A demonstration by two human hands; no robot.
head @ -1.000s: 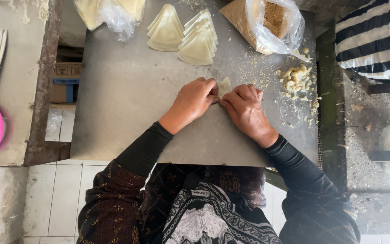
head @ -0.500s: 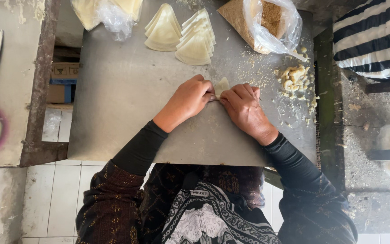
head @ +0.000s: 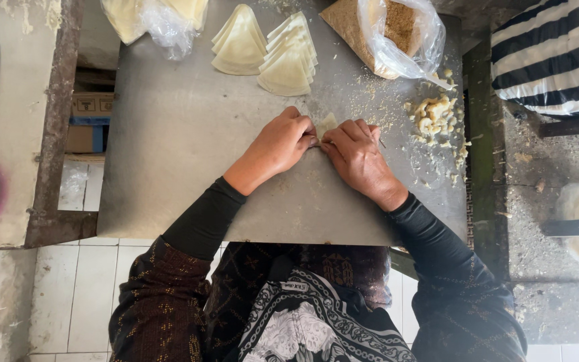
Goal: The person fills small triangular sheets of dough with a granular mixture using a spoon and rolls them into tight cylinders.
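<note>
A grey metal table (head: 189, 167) stands over a white tiled floor (head: 88, 295), dusted with crumbs. At its middle the left hand (head: 277, 144) and right hand (head: 356, 157) meet, fingertips of both pinched on a small pale pastry wrapper (head: 327, 124) lying on the table between them. Beyond the hands lie two stacks of folded triangular wrappers (head: 266, 50). To the right sit a clear bag of brown filling (head: 387, 30) and a loose heap of crumbly filling (head: 433, 114).
</note>
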